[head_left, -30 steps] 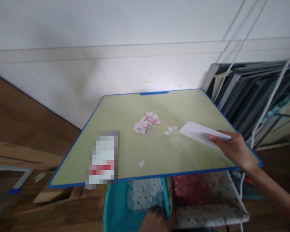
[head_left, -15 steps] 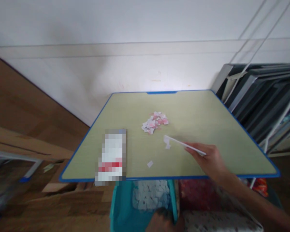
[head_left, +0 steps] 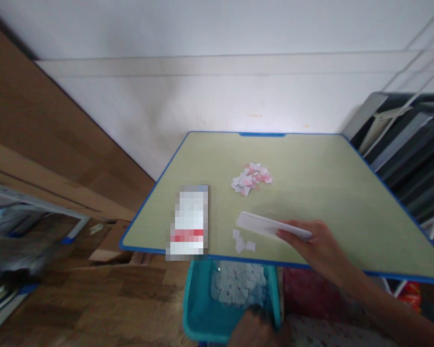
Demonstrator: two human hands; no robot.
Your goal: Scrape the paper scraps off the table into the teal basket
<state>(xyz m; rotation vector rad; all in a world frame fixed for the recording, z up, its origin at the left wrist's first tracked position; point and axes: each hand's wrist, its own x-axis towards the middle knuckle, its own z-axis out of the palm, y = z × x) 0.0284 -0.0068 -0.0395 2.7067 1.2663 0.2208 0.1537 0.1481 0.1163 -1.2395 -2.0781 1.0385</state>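
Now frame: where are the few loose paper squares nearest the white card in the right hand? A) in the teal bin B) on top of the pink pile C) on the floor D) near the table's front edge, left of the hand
D: the loose squares lie on the table near its front edge, just below the white card held by the right hand.

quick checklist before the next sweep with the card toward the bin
1. Right hand grips card: ok.
2. Loose scraps lie by the card near the table edge: ok.
3. Teal bin sits below that edge: ok.
4. Left hand at the bin rim; firm hold: cannot tell.
5. Pink pile is apart from the card: ok.
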